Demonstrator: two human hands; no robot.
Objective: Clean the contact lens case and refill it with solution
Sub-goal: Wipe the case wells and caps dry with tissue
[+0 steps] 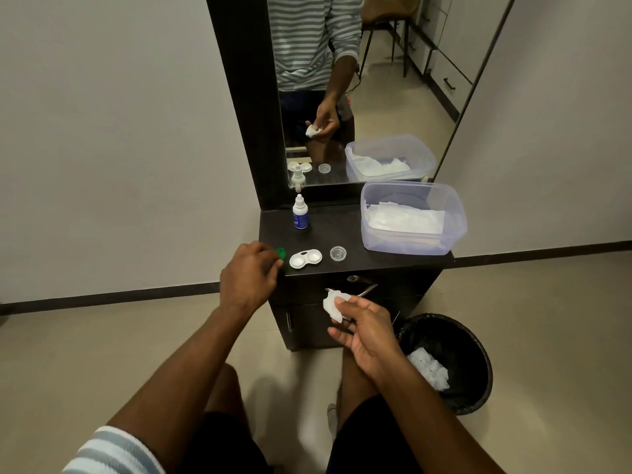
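Note:
A white contact lens case (305, 258) lies open on the dark cabinet top (349, 230), both wells uncovered. My left hand (249, 277) is at the top's front left corner, fingers closed on a green cap (281, 252) just left of the case. A clear cap (338, 253) lies to the right of the case. The solution bottle (300, 213), white with a blue label, stands upright behind the case. My right hand (362, 331) is lower, in front of the cabinet, holding a crumpled white tissue (334, 302).
A clear plastic tub (413, 218) with white tissues fills the top's right side. A mirror (359, 97) rises behind. A black bin (448, 360) with used tissue stands on the floor to the right. A metal drawer handle (367, 289) is near my right hand.

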